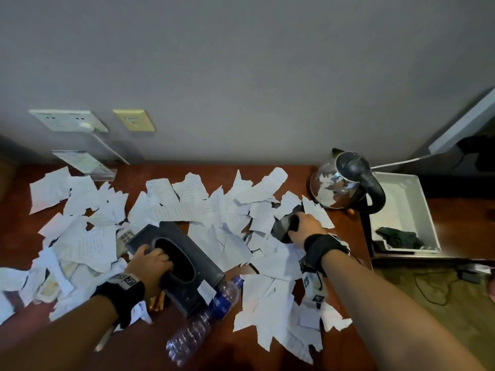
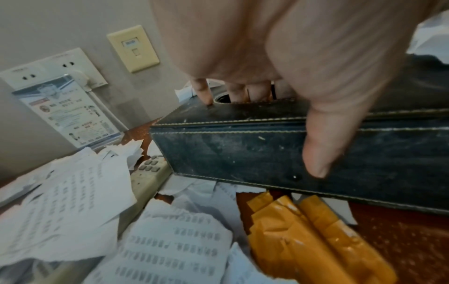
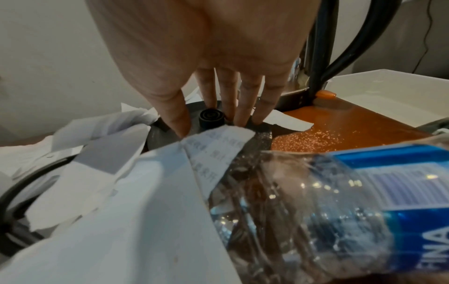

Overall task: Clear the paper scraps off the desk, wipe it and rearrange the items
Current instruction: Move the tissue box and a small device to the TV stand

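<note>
Torn white paper scraps (image 1: 209, 210) cover most of the red-brown desk (image 1: 345, 228). My left hand (image 1: 158, 259) grips a black tissue box (image 1: 206, 266), tilted above the scraps. Its fingers (image 2: 238, 92) reach into the oval opening and the thumb presses the side wall (image 2: 243, 153). My right hand (image 1: 300, 223) holds the round black kettle base (image 1: 281, 228). In the right wrist view the thumb and fingers (image 3: 240, 123) straddle the base's central hub (image 3: 211, 117), with scraps (image 3: 121, 192) lying over the base. The steel kettle (image 1: 337, 186) stands just behind.
A clear plastic bottle (image 1: 203, 317) lies at the front centre; one with a blue label (image 3: 340, 201) lies under my right wrist. Orange sachets (image 2: 303, 230) and a keypad device (image 2: 150, 173) sit under the box. A white tray (image 1: 401, 199) holding a dark cloth (image 1: 396, 236) stands right of the desk.
</note>
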